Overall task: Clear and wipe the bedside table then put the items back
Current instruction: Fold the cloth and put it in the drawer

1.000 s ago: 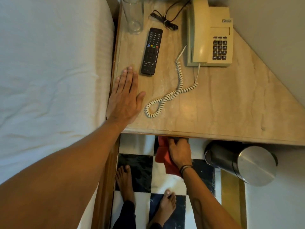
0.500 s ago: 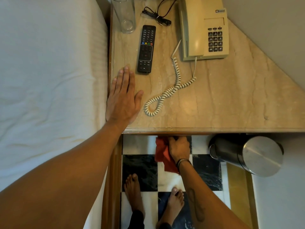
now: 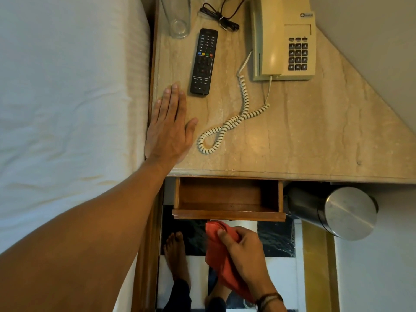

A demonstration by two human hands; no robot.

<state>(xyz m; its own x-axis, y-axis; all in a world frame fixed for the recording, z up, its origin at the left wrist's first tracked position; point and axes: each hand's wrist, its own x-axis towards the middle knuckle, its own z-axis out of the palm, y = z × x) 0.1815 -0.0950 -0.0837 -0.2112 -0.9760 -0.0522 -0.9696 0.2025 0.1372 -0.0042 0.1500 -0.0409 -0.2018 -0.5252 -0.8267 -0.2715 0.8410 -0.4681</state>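
Tabletop [image 3: 315, 136] of pale veined stone sits right against the bed [image 3: 67, 97]. My left hand [image 3: 168, 129] lies flat on its near left corner, fingers straight and together, thumb spread. Just beyond my fingertips lies the black remote [image 3: 203, 61], not touching them. Behind it stands a clear glass [image 3: 176, 16], with a bundled black cable [image 3: 219, 15] beside it. The cream telephone [image 3: 283, 41] sits at the back, handset on its cradle, and its coiled cord [image 3: 234, 121] loops forward over the stone. Under the front edge, the wooden drawer [image 3: 227, 197] is open, showing its bare bottom. Below the drawer's front, my right hand [image 3: 245, 251] grips a red cloth [image 3: 219, 260], thumb pressed onto the folds. A steel bin [image 3: 337, 212] shows right of the drawer, partly under the table's edge, above the black-and-white tiled floor [image 3: 276, 239].
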